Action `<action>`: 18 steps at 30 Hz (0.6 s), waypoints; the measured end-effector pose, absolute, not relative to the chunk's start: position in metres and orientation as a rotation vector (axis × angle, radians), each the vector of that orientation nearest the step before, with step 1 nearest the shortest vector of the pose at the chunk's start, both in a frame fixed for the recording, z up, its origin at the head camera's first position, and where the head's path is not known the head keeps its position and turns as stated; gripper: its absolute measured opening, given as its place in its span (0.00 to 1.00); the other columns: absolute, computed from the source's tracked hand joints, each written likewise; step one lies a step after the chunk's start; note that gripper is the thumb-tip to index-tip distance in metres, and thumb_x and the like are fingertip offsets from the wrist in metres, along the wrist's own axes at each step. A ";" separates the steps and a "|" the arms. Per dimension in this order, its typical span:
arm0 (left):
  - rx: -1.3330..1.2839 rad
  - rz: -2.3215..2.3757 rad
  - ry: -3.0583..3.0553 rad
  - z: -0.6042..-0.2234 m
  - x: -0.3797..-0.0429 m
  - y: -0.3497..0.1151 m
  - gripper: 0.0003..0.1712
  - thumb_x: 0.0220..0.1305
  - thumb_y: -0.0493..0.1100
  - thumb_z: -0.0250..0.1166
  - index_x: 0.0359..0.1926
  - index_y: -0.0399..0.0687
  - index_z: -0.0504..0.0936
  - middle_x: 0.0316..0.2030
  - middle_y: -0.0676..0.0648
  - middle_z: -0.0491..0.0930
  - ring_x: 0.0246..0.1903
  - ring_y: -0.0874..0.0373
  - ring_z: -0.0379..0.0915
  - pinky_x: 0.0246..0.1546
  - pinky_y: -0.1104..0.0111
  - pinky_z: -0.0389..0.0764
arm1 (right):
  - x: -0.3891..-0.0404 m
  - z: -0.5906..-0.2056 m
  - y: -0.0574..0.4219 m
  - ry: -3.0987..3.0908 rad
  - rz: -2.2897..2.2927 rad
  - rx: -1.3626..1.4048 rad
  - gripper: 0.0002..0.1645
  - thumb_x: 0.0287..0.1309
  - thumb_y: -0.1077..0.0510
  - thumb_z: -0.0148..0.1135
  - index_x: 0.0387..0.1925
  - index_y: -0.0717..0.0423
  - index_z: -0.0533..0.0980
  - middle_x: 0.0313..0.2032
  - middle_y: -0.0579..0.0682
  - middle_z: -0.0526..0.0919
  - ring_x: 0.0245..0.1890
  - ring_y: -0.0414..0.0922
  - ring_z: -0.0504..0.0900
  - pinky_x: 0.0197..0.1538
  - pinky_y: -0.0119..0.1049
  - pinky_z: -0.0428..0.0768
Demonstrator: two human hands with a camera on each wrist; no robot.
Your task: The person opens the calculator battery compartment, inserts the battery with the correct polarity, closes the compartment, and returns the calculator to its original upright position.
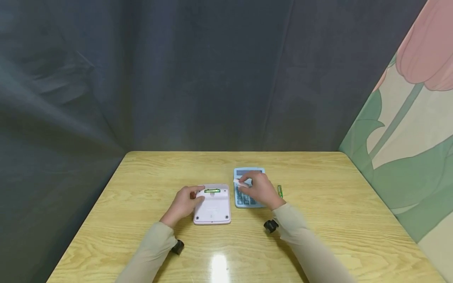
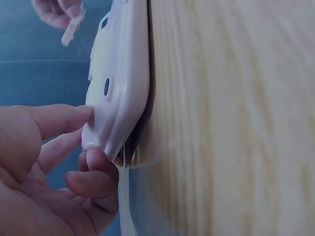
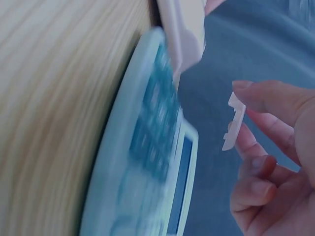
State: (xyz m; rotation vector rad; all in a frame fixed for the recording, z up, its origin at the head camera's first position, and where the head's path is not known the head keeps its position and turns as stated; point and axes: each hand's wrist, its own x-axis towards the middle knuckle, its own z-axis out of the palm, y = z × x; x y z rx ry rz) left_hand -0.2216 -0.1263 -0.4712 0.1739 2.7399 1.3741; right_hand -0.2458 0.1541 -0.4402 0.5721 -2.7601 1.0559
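A pale pink calculator (image 1: pixel 212 208) lies face down on the table, its battery slot uncovered with a green battery (image 1: pixel 212 191) inside. My left hand (image 1: pixel 182 203) holds the calculator by its left side, with thumb and fingers at the edge. Between the thumb and fingertips of my right hand (image 1: pixel 261 190) is a small pale battery cover (image 3: pixel 235 125), pinched above a light blue calculator (image 1: pixel 244 201). That blue calculator lies face up, right of the pink one, and the right hand hides part of its keys and screen.
A second green battery (image 1: pixel 280 191) lies on the wooden table (image 1: pixel 318 184), right of the blue calculator. A dark curtain (image 1: pixel 219 78) hangs behind the table. On the right is a wall with a painted tulip (image 1: pixel 424 51).
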 end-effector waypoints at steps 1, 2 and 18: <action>0.178 1.374 2.744 -0.471 -0.221 -0.126 0.21 0.68 0.38 0.66 0.61 0.48 0.81 0.33 0.45 0.70 0.34 0.54 0.64 0.29 0.68 0.66 | -0.246 -0.440 0.149 -2.753 1.061 0.600 0.07 0.55 0.58 0.75 0.37 0.52 0.85 0.41 0.47 0.86 0.28 0.41 0.72 0.32 0.36 0.73; 0.183 1.377 2.749 -0.471 -0.221 -0.125 0.21 0.68 0.37 0.66 0.61 0.47 0.81 0.34 0.45 0.71 0.34 0.54 0.64 0.29 0.68 0.67 | -0.246 -0.439 0.144 -2.748 1.060 0.625 0.07 0.55 0.59 0.75 0.37 0.52 0.85 0.40 0.46 0.86 0.28 0.41 0.73 0.33 0.37 0.74; 0.289 1.423 2.800 -0.472 -0.227 -0.124 0.16 0.66 0.35 0.67 0.54 0.44 0.85 0.33 0.47 0.74 0.36 0.54 0.69 0.35 0.65 0.72 | -0.251 -0.447 0.086 -2.833 0.930 0.837 0.06 0.54 0.60 0.74 0.34 0.51 0.85 0.41 0.47 0.85 0.43 0.44 0.83 0.49 0.40 0.81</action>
